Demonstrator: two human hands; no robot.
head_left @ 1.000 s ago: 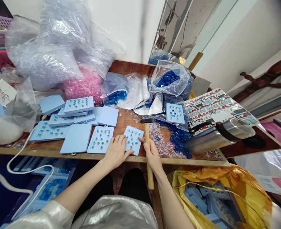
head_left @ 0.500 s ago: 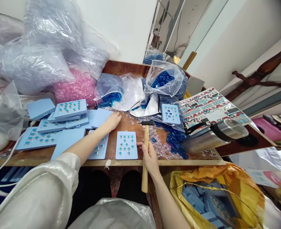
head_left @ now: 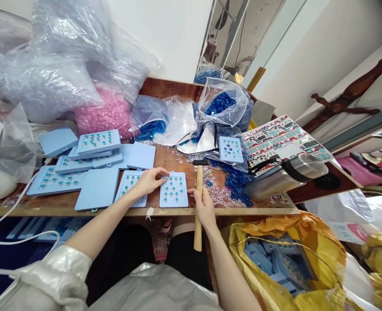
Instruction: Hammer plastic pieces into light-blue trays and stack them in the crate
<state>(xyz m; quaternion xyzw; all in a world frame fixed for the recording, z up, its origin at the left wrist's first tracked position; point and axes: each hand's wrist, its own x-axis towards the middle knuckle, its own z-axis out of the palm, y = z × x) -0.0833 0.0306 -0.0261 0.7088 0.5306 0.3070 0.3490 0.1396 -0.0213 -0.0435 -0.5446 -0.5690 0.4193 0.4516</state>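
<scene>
A light-blue plastic panel [head_left: 174, 202] studded with small turquoise pieces lies flat at the table's front edge. My left hand [head_left: 150, 180] is at its upper left corner, thumb and forefinger close together in a pinch; anything between them is too small to make out. In my right hand [head_left: 205, 207] is a hammer [head_left: 197, 235], gripped by its wooden handle just right of the panel. The dark hammer head points away from me, over the table. Clear plastic rings [head_left: 221, 198] and dark-blue translucent pieces [head_left: 238, 181] lie scattered beyond that hand.
Stacked blue panels [head_left: 96, 188] fill the left side. Behind stand plastic bags of pink pieces [head_left: 103, 114] and blue pieces [head_left: 221, 103]. A clear bottle [head_left: 278, 183] lies at right near a sticker sheet [head_left: 284, 138]. A yellow sack [head_left: 249, 263] of panels stands below.
My left hand has come back from the far part of the table to the panel's upper left corner. The right hand still holds the hammer beside the panel.
</scene>
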